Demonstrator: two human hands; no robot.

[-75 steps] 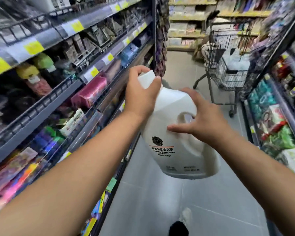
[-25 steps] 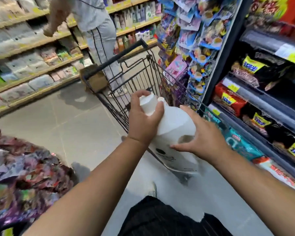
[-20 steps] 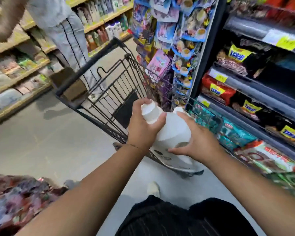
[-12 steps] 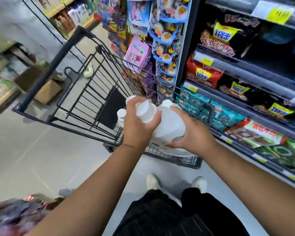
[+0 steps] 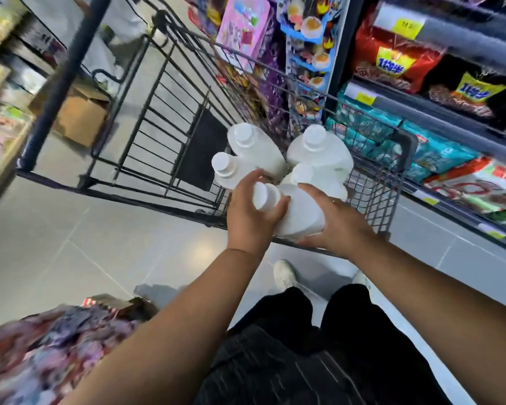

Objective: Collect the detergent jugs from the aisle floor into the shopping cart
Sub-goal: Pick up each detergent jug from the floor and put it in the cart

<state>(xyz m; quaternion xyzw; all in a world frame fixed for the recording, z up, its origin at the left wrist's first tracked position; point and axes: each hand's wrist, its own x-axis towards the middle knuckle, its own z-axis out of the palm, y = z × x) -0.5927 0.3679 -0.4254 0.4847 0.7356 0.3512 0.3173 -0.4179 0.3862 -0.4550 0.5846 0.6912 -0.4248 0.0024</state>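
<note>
Both hands, left hand (image 5: 250, 213) and right hand (image 5: 338, 222), grip a smooth white plastic jug (image 5: 297, 213) over the black wire cart (image 5: 170, 159).

The shopping cart (image 5: 164, 147) stands at twelve o'clock from the person, shelves (image 5: 450, 118) along it at two o'clock. Four jugs (image 5: 257, 147) sit in its near end; a fifth jug (image 5: 298, 211), between both hands, lies over the near rim. A cardboard box (image 5: 82, 115) rests on the floor at ten o'clock.

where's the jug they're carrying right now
In the head view the held jug is just right of centre, over the near corner of the shopping cart, gripped by the left hand at its neck and the right hand on its body, beside the jugs already inside.
</note>
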